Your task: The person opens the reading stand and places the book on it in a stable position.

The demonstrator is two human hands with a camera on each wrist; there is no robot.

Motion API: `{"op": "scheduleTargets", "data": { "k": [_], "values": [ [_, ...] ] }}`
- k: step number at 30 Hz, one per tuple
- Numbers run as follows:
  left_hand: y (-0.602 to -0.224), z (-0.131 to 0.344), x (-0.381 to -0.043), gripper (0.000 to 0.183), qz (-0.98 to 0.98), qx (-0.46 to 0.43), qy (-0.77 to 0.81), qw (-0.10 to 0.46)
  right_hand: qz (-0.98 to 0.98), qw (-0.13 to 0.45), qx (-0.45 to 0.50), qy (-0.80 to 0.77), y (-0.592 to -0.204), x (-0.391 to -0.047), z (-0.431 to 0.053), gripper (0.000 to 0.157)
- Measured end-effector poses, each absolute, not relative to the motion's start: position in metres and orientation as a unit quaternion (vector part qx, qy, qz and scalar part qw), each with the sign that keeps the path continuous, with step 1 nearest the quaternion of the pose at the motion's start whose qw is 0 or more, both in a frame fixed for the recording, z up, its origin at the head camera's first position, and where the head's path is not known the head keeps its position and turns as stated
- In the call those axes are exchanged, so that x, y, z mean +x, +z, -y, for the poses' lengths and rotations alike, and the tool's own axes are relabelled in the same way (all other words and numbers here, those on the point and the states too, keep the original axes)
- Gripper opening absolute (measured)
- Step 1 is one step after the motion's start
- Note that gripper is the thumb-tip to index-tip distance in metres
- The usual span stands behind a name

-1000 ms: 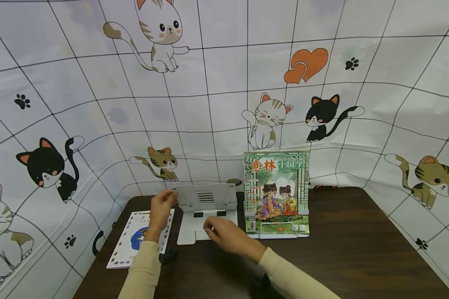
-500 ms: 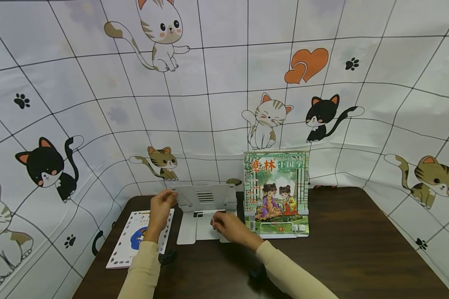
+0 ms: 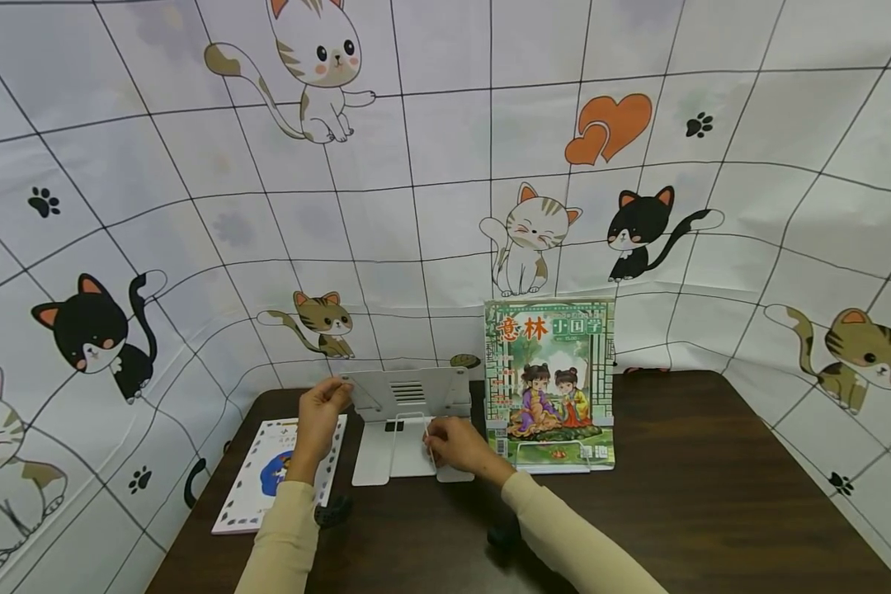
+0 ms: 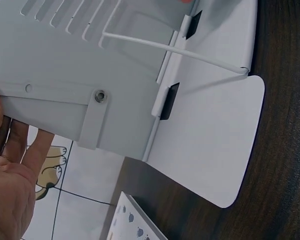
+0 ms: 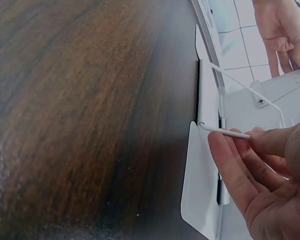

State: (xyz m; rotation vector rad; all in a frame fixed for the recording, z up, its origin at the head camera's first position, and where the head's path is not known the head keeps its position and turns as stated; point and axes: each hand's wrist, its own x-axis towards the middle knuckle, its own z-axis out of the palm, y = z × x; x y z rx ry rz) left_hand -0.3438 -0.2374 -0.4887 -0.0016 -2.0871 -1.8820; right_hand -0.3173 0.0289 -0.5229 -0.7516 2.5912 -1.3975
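Note:
A white metal book stand [image 3: 367, 454] stands on the table, its slotted back plate [image 3: 434, 400] tilted up from the flat base. My left hand [image 3: 319, 417] grips the plate's left edge, thumb in front and fingers behind it in the left wrist view. A thin white wire bracket [image 4: 204, 59] is hinged at the base's front edge and rises in front of the plate. My right hand [image 5: 269, 175] pinches the right leg of this bracket between thumb and fingertips. Black pads [image 4: 169, 101] show at the hinge between plate and base.
To the right, a magazine [image 3: 549, 379] with a green cover stands upright behind a wire bracket. On the left lies a white booklet [image 3: 245, 478] with a blue picture. A cat-print cloth [image 3: 445, 206] hangs behind the dark table [image 3: 713, 495].
The wire bracket has swung up from the base toward the back plate with my right hand, which has shifted slightly right. My left hand stays on the plate's edge.

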Motion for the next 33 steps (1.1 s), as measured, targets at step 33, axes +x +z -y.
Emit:
{"op": "scheduleTargets", "data": {
  "k": [33],
  "values": [
    [-0.507,0.244,-0.323,0.017,0.741,-0.04,-0.643,0.189,-0.841,0.071,-0.224,-0.487,-0.534,-0.322,-0.029,0.021]
  ]
}}
